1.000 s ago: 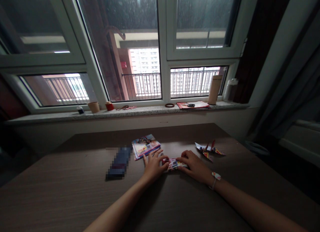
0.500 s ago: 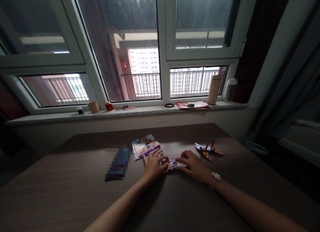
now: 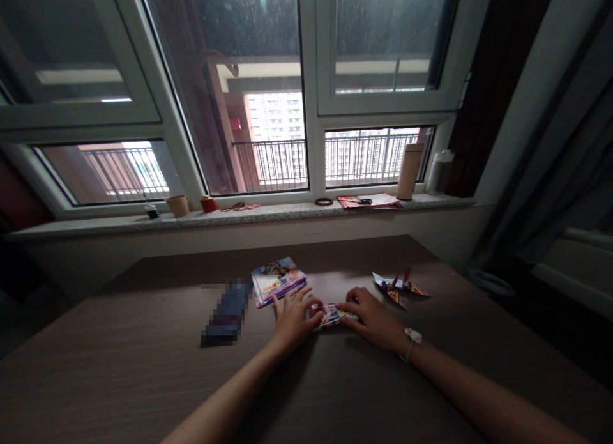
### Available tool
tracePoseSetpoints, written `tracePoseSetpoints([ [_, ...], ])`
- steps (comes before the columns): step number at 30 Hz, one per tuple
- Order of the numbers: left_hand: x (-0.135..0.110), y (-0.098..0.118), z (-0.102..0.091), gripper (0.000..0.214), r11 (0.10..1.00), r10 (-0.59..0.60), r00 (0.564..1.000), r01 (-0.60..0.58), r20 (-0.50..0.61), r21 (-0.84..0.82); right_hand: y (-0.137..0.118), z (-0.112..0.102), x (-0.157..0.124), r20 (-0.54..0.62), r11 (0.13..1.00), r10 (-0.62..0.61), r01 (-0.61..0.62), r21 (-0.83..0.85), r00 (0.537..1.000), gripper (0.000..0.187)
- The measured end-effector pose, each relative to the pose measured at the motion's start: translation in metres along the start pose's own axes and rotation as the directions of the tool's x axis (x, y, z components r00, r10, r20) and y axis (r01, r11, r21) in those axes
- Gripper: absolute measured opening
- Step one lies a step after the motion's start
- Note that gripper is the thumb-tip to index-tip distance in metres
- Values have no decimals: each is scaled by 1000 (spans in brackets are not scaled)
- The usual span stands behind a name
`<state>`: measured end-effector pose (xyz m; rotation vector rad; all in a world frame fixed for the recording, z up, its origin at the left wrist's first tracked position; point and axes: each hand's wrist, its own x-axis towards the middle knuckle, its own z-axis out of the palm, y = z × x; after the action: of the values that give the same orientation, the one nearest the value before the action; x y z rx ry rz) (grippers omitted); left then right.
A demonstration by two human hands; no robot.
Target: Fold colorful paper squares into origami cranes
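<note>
A small piece of folded printed paper (image 3: 330,313) lies on the brown table between my hands. My left hand (image 3: 293,316) has its thumb and index finger on the paper's left end, while its other fingers spread toward a stack of colourful printed sheets (image 3: 278,281). At the paper's right end, the thumb and curled fingers of my right hand (image 3: 371,313) grip it; that wrist wears a bracelet (image 3: 412,336). Folded paper cranes (image 3: 400,287) in similar printed paper sit beyond my right hand. My fingers hide both ends of the paper.
A blurred-out dark object (image 3: 227,313) lies left of the stack. Along the windowsill (image 3: 278,215) stand a paper cup (image 3: 178,206), a red spool (image 3: 208,204), a dark ring (image 3: 324,202), scissors (image 3: 364,201) on red sheets, a tan bottle (image 3: 409,172) and a pale bottle (image 3: 439,172).
The right thumb and fingers have shifted very slightly on the paper's right end. Otherwise the hands and objects stay in place.
</note>
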<state>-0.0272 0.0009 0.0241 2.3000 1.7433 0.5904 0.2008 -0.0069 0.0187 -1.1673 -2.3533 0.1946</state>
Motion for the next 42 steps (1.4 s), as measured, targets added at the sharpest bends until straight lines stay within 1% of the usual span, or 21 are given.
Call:
tracePoseSetpoints([
  [5, 0, -1, 1, 16, 998, 39, 999, -39, -3, 56, 0, 5, 0, -34, 999, 32, -32, 8, 999, 30],
  [10, 0, -3, 2, 17, 993, 71, 997, -72, 8, 97, 0, 7, 0, -30, 999, 47, -46, 6, 998, 30],
  [14, -1, -4, 0, 17, 991, 90, 996, -90, -1, 103, -1, 6, 0, -34, 999, 53, -53, 9, 998, 31],
  [21, -3, -3, -2, 20, 990, 104, 994, -105, 15, 99, -1, 5, -2, -26, 999, 46, -45, 27, 999, 34],
  [26, -4, -4, -3, 26, 986, 116, 993, -119, 27, 115, 2, 6, -2, -12, 999, 29, -29, 38, 999, 29],
  [32, -5, -4, -5, 28, 981, 137, 990, -141, 35, 134, 5, 8, 0, 25, 994, 70, -72, 86, 997, 31],
  [38, -5, -1, 0, 31, 981, 129, 991, -133, 36, 145, 4, 8, 2, 29, 989, 124, -126, 72, 992, 31],
  [42, -5, 2, 2, 36, 979, 141, 990, -143, 23, 145, 3, 9, 3, 37, 986, 150, -152, 61, 988, 33],
])
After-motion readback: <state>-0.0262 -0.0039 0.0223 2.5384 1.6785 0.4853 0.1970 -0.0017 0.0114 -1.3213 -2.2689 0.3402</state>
